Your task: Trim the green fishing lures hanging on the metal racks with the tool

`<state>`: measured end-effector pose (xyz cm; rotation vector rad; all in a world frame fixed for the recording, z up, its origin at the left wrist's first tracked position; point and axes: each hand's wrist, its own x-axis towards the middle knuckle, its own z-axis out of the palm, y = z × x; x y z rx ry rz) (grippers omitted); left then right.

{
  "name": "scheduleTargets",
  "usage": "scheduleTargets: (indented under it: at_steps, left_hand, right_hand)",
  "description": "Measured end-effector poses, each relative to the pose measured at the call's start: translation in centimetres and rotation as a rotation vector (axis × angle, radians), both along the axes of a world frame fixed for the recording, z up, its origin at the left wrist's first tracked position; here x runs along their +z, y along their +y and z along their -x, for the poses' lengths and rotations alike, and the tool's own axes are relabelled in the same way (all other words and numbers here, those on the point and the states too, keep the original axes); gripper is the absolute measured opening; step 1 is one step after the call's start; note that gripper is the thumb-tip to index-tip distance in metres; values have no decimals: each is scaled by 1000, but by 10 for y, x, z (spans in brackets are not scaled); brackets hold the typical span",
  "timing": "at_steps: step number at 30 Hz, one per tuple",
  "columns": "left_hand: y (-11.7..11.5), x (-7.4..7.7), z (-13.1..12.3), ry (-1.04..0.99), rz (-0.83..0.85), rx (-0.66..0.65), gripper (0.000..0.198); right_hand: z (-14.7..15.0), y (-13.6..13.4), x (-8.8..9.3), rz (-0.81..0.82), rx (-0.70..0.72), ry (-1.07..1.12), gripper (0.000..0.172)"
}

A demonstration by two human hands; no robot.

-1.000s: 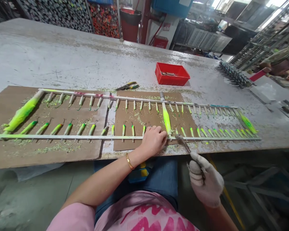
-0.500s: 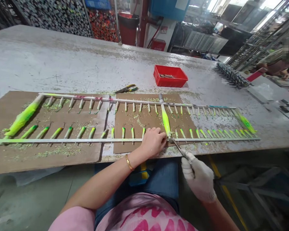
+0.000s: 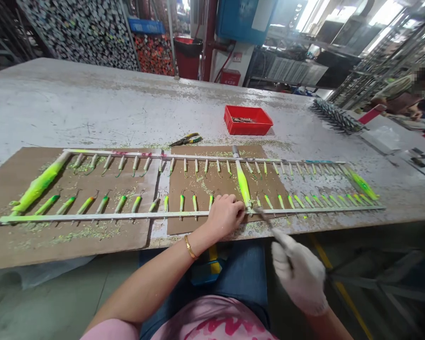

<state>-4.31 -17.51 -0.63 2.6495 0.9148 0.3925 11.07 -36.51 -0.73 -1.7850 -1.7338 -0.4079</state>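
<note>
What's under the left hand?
The left hand rests across the lower metal rail and brown cardboard; any lures on the rail beneath the palm are covered and cannot be seen.

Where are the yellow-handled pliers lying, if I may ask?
In the head view, the yellow-handled pliers lie on the table, left of the red plastic crate, beyond the brown cardboard sheet.

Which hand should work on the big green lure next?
Probably the right hand: it grips a thin metal tool, tip beside the lure. The left hand just rests on the bar.
</note>
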Motion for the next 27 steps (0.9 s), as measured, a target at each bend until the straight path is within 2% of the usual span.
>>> scheduleTargets:
  at_steps: [2,7,11,16,19,24,27]
  left_hand:
    - [1,0,0,11,8,-2,23]
    - [2,1,0,22,-8,-19,26]
    - [3,1,1,32,-18,-45,26]
    - [4,-1,0,18,-50,-58,28]
    - [4,-1,0,20,-46,-58,26]
    - [4,0,1,19,-55,-84,28]
    - [3,1,0,26,-59,-78,30]
  right_hand:
    - [1,2,1,24,-16,-56,36]
    - [0,2,4,-32,-12,-5,44]
    - [-1,6,4,22,-37,-76,32]
    - [-1,6,5,44,-88,-51,36]
    - [0,7,5,66,-83,-99,32]
    - [3,5,6,-6,-80,-49,36]
    - [3,7,7,34,-94,-108,33]
